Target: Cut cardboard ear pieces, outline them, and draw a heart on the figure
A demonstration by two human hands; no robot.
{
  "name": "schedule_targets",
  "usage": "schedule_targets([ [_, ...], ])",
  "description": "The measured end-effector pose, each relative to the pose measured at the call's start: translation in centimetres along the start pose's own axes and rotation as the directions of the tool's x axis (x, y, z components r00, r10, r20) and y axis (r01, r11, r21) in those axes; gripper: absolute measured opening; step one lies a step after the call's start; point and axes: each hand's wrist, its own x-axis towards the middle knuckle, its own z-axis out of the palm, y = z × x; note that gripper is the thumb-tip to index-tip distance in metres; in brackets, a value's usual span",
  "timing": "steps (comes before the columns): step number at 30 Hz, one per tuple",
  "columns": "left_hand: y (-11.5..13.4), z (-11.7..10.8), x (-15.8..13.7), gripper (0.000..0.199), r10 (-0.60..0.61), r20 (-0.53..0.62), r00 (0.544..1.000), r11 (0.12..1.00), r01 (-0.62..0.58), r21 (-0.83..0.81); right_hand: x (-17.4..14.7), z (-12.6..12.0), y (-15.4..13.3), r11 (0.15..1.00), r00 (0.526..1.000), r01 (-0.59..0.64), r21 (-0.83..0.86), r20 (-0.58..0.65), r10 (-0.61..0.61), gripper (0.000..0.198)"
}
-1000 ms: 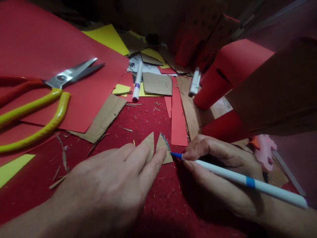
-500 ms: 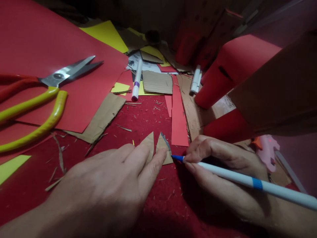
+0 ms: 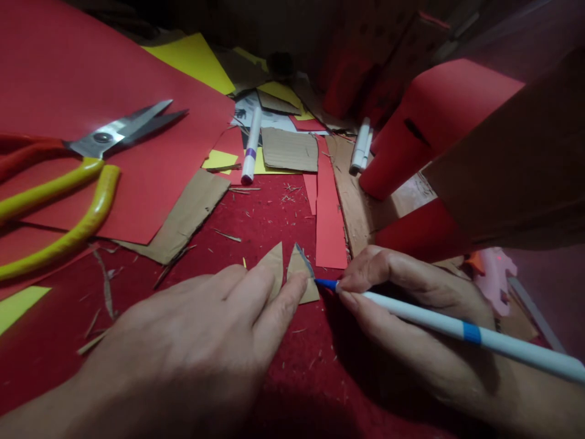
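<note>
Your left hand [image 3: 201, 329] spreads palm-down on the red worktop [image 3: 269, 219], clutching nothing, its fingers pressing two small pointed card pieces in the middle, toward the near edge. Your rightmost finger pins the right piece [image 3: 296, 263], which bears a bluish line along its right side; the neighbouring finger partly covers the left piece [image 3: 275, 262]. Whether the two join beneath your fingers is hidden. Your right hand [image 3: 411, 341] pinches a white marker [image 3: 450, 327] between thumb and fingers, blue tip at the right piece's edge, barrel slanting toward the near right corner.

Toward the left edge, scissors [image 3: 104, 138] with red and yellow handles lie on a red sheet [image 3: 114, 79], blades parted. A cardboard strip [image 3: 183, 213] pokes out from under the sheet. Toward the far edge, a purple-banded pen [image 3: 251, 146] rests beside a cardboard square [image 3: 290, 149], with yellow paper [image 3: 196, 61] farther back on the left. A red strip [image 3: 329, 213] lies just beyond your right fingers. Toward the right edge, two white pens [image 3: 360, 146] sit near a red tube [image 3: 395, 161]; a pink object [image 3: 496, 280] with an orange part lies close behind your right hand.
</note>
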Motion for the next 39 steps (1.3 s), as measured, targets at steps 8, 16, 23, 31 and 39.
schedule_targets([
  [8, -0.1, 0.0, 0.0, 0.072, 0.01, -0.002, 1.0, 1.0, -0.01, -0.007, 0.1, -0.1, -0.3, 1.0, 1.0, -0.01, -0.003, 0.015, 0.01, 0.019],
  [16, 0.0, 0.5, -0.3, 0.082, -0.021, -0.025, 0.999, 0.999, 0.02, -0.039, 0.1, 0.0, -0.5, 1.0, 1.0, 0.012, 0.005, 0.002, -0.012, 0.017],
  [23, -0.2, 0.4, -0.2, 0.079, 0.01, 0.0, 1.0, 1.0, -0.01, -0.015, 0.3, -0.2, -0.6, 1.0, 1.0, -0.024, 0.015, 0.019, 0.024, 0.017],
  [31, 0.0, -0.7, 0.5, 0.065, 0.04, -0.007, 0.999, 0.996, -0.039, 0.074, 0.3, -0.1, -0.6, 0.994, 0.996, -0.091, 0.068, 0.015, 0.09, 0.018],
  [39, 0.3, -0.6, 0.3, 0.068, 0.01, 0.012, 1.0, 0.994, -0.011, 0.106, 0.2, 0.1, -0.2, 0.999, 1.0, 0.001, 0.037, -0.02, -0.001, 0.014],
])
